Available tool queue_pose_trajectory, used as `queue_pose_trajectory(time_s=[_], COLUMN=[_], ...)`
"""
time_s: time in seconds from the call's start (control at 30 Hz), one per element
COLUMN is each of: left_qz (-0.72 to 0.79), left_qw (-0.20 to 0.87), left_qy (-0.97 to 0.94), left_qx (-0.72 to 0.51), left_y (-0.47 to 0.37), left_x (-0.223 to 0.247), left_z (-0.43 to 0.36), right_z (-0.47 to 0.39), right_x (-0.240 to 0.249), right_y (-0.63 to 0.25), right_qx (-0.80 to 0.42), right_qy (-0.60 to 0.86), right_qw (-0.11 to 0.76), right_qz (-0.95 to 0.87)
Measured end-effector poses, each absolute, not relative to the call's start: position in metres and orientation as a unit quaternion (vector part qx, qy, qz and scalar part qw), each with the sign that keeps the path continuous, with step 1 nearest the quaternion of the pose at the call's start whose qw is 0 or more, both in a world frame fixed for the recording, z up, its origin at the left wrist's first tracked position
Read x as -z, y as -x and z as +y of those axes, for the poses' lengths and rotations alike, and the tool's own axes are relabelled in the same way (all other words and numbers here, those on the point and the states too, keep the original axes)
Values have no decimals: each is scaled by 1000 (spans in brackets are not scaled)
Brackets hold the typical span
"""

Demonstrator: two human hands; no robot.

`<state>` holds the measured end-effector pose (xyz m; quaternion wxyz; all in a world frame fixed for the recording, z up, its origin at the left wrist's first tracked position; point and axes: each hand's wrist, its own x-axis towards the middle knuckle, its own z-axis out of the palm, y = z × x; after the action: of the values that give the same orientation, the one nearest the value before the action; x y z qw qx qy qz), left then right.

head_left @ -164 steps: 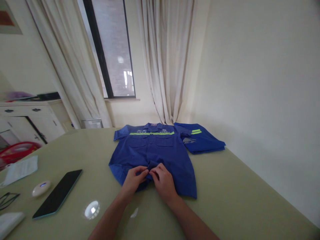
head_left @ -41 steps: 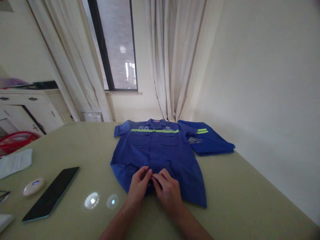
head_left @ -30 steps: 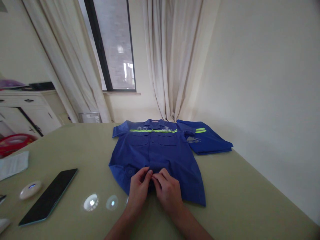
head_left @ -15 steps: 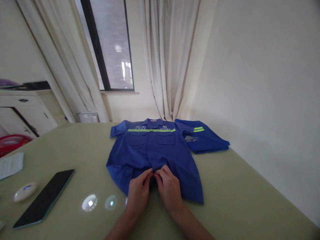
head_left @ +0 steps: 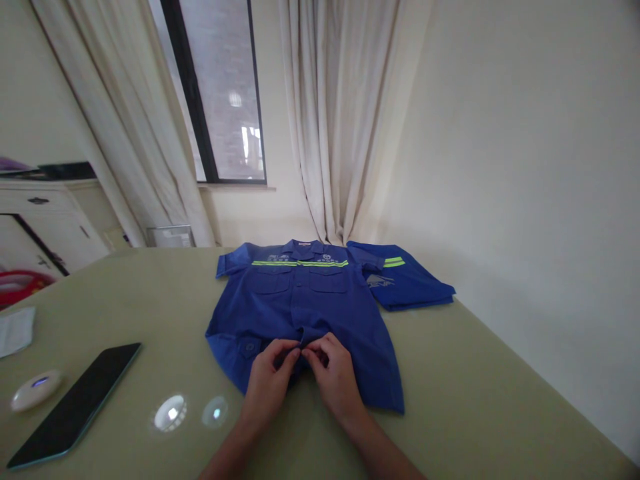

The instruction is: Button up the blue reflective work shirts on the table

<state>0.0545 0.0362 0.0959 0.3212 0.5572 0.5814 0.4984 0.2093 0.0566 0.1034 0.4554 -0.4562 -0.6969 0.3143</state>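
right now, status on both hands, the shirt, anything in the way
Left hand, right hand: pinching blue shirt low on its front. Shirt front-up on table. Folded blue garment at one sleeve, clear of hands.

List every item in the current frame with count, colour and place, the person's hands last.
Short-sleeved work shirt: one, blue with yellow-green stripes, spread on table
Folded garment: one, blue with yellow-green stripes, right of shirt
Table: one, olive-green, foreground
Flat device: one, black-faced, table's left side
Oval device: one, white, left of flat device
Thin sheet: one, white, left edge, cut off
Plastic container: one, red, far left
Cabinet: one, white, far left
Curtains: two, cream, flanking window
Window: one, dark-framed, back wall
Walls: two at least, cream, back and right
Left hand: one, bare, pinching shirt's lower front
Right hand: one, bare, likewise
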Motion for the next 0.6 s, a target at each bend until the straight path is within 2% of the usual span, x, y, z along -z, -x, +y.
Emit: queue_pose_trajectory(time_s=[0.23,0.33,0.47,0.6], left_qz=[565,563,572,580], left_qw=[124,83,123,260], left_qy=[-667,-690,-664,-574], left_qx=[-471,-448,-466,-516], left_y=[-64,-64,-64,-60], left_x=[-95,-91,-91,-94], left_z=[23,20,23,33], right_z=[57,58,57,56], right_x=[-101,-100,-100,-102], right_y=[-209,-209,-208,-208], right_qx=[-318,-316,-321,-314], right_qy=[462,469,466,456], right_qw=[453,445,450,472], right_qz=[-693,-694,-691,-686])
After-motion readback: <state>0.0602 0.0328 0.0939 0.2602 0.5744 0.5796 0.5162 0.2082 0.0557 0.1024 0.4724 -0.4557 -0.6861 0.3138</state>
